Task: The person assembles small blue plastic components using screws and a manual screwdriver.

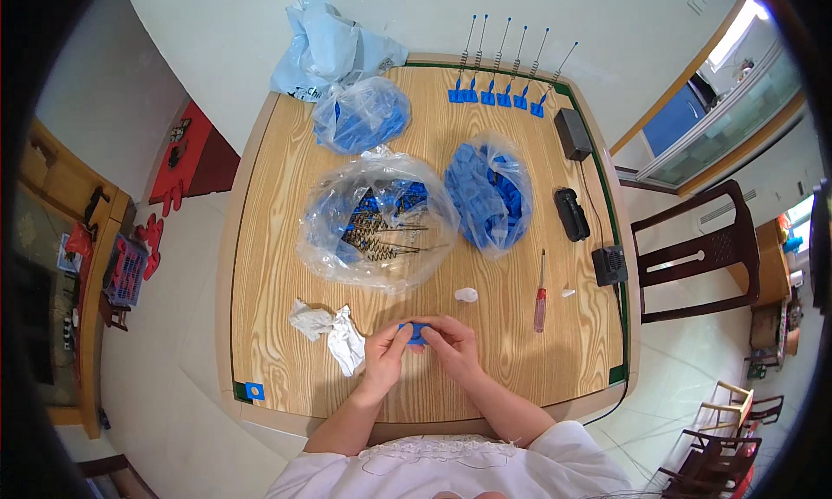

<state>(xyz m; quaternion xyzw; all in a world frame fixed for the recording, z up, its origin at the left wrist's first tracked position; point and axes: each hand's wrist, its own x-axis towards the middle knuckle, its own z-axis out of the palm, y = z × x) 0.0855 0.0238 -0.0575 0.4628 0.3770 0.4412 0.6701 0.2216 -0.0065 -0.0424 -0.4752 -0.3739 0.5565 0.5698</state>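
Near the front edge of the square wood-grain table (pixel 286 360), both hands pinch one small blue plastic piece (pixel 417 330).

Left hand (pixel 384 357) and right hand (pixel 452 346) grasp it from either side with their fingertips; its long axis looks roughly left-right, though fingers hide most of its shape. Just left lies a crumpled white cloth (pixel 334 329); to the right, a red-handled screwdriver (pixel 540 296) points toward the back edge. Beyond, a clear crinkled plastic bag of blue parts and metal springs (pixel 378 220).
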